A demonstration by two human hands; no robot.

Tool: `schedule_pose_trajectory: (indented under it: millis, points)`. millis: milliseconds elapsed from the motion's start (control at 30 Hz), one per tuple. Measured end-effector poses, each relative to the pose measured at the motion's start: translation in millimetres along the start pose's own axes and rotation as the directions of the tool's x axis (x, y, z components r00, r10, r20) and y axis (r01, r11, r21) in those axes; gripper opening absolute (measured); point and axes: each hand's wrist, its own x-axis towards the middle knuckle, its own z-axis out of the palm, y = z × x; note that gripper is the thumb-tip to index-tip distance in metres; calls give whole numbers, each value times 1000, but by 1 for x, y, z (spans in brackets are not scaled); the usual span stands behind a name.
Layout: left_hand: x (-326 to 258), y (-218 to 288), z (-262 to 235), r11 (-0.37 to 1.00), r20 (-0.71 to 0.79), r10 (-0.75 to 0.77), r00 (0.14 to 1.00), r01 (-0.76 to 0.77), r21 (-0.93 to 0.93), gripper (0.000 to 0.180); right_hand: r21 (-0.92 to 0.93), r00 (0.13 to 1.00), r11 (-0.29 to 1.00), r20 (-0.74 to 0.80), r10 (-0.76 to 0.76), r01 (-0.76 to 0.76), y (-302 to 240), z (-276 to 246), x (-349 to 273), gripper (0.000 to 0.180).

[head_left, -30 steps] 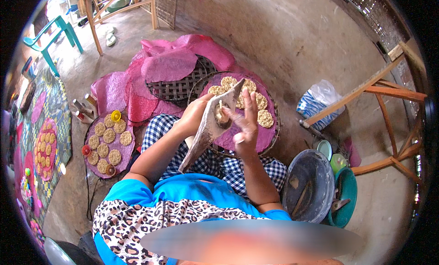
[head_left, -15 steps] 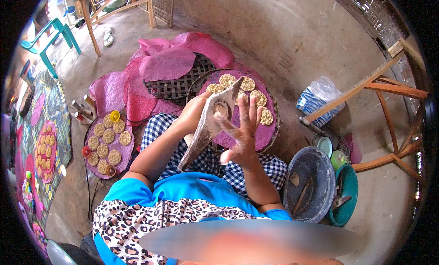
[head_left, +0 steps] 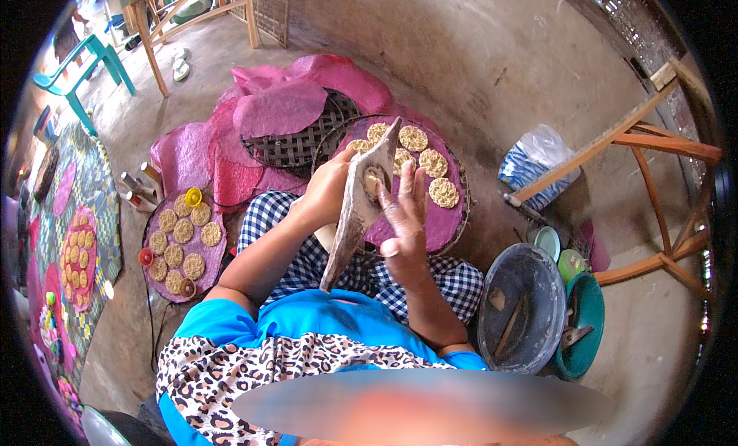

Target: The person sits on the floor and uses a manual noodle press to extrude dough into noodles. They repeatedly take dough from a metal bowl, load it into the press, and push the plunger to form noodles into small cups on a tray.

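Observation:
My left hand [head_left: 328, 191] grips a worn wooden board [head_left: 347, 215], tilted on its edge above my lap. A round hole in the board holds a pale dough-like lump [head_left: 374, 181]. My right hand [head_left: 407, 234] is open, its fingers apart, with the fingertips touching or very near that lump. Beyond the board, several round, pale, lacy cakes [head_left: 433, 164] lie on a pink sheet [head_left: 440, 219] over a round woven tray. Part of a cream-coloured cylinder [head_left: 326, 235] shows beneath the board; the rest is hidden.
On the left, more cakes [head_left: 183, 231] lie on a second pink-covered tray [head_left: 163, 279], beside metal tubes [head_left: 138, 191]. Pink sheets [head_left: 278, 108] drape a dark woven tray [head_left: 338, 111]. At right stand a grey basin [head_left: 550, 323], a teal basin [head_left: 590, 354] and a wooden frame [head_left: 653, 142].
The wooden board has turned slightly more upright in my left hand. My right fingers have drawn closer together and moved in toward the hole.

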Motion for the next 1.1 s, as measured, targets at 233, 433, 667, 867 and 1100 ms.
schedule_pose_trajectory:
  millis: [233,433,667,867,1100]
  points:
    - [26,24,-31,639,315,-143,938,331,-694,34,693,971,705,-29,236,-150,64,-3,11,70]
    - [42,35,0,-146,333,137,933,352,-924,36,892,909,-185,417,-15,-412,78,21,-1,65]
    - [32,-7,4,973,-125,218,968,-226,-53,33,960,923,-274,155,352,-57,86,-28,11,46]
    - [26,-18,16,937,-32,288,957,-275,216,34,993,739,-85,115,663,-78,78,-19,17,49]
    - [30,-16,10,811,175,447,877,-480,335,33,409,845,913,-483,230,-15,32,-24,15,53]
